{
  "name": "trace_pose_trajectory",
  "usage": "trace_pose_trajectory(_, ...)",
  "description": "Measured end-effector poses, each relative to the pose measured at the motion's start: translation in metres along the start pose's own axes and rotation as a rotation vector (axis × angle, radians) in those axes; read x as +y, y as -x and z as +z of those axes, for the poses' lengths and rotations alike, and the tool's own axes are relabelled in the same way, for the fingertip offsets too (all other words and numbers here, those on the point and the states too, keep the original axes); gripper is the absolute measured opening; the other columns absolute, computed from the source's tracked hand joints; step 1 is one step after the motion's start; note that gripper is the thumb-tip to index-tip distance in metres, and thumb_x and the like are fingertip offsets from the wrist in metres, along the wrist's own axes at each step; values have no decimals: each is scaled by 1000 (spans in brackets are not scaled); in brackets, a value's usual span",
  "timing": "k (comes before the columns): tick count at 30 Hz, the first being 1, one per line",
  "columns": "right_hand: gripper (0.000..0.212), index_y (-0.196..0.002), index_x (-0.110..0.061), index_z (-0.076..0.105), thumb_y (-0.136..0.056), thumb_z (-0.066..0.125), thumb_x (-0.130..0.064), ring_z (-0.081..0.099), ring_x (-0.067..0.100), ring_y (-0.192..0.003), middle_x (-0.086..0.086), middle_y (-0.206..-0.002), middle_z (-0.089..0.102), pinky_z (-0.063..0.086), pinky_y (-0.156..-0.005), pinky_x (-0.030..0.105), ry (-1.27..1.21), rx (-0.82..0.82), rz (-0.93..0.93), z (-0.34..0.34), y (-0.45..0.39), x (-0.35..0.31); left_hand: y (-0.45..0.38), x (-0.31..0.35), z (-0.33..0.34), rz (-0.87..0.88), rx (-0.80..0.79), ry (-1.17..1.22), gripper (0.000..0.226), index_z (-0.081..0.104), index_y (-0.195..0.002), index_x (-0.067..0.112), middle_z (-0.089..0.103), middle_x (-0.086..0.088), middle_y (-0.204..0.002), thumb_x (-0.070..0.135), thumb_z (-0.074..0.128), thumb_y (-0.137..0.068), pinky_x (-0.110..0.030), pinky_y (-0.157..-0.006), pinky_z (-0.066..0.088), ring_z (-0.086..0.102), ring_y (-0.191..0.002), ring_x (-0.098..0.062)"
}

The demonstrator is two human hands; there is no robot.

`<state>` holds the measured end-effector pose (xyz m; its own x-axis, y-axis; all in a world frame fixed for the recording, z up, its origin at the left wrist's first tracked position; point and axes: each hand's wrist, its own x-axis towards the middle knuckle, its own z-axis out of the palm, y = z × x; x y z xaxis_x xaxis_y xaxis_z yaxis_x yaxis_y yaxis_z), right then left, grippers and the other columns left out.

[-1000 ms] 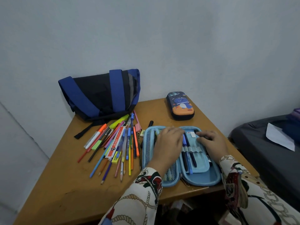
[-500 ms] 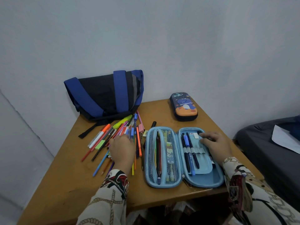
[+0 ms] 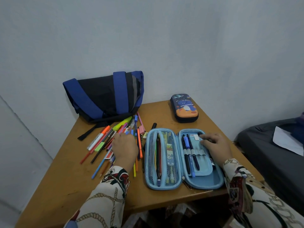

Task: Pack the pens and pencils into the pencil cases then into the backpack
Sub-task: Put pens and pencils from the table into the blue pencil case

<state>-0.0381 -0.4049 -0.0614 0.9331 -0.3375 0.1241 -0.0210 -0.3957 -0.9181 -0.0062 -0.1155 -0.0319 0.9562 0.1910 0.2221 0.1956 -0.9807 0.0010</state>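
Left hand (image 3: 125,148) lies palm-down on the loose pile of pens and pencils (image 3: 115,142), fingers reaching forward among them; from the head view I cannot tell whether it has pinched one yet. Right hand (image 3: 214,145) rests with fingers lightly bent on the flap of the open blue pencil case (image 3: 184,183), pressing it flat and gripping nothing. That case sits at the desk's (image 3: 164,199) near edge, a few pens already under its elastic loops and more behind the mesh on its left half. A second, closed pencil case (image 3: 184,108) with a cartoon print stands near the far right corner, and the backpack (image 3: 103,97) sits at the far left corner against the wall, just behind the pile.

My worry is the pile: the pens cross one another, so lifting one could drag neighbours and roll them toward the left edge. If my right hand eases off, the open case could slide over the near edge
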Motion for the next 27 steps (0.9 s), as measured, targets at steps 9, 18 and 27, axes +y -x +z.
trace_pose_trajectory(9,18,-99,-16,74,-83,69,-7,49,4,-81,9,-102,54,34,-78,25,-12,7,-15,-1,3,-4,-8,5,-4,-68,-55,37,27,64,-107,14,66,-7,-106,36,53,-96,-35,-82,44,51,-111,-27)
trace_pose_trajectory(18,19,-100,-14,74,-83,69,-6,49,4,-80,13,-104,55,35,-70,16,-33,20,-15,0,2,-2,-12,9,-8,-99,-163,26,39,62,-114,12,65,-9,-114,46,55,-95,-37,-87,47,53,-115,-29)
trace_pose_trajectory(27,18,-98,-17,73,-83,69,-8,49,8,-83,10,-107,55,34,-79,25,-35,12,-3,0,3,-3,-15,5,3,-168,-140,194,36,64,-105,12,66,-8,-100,45,58,-92,-38,-78,52,60,-98,-28)
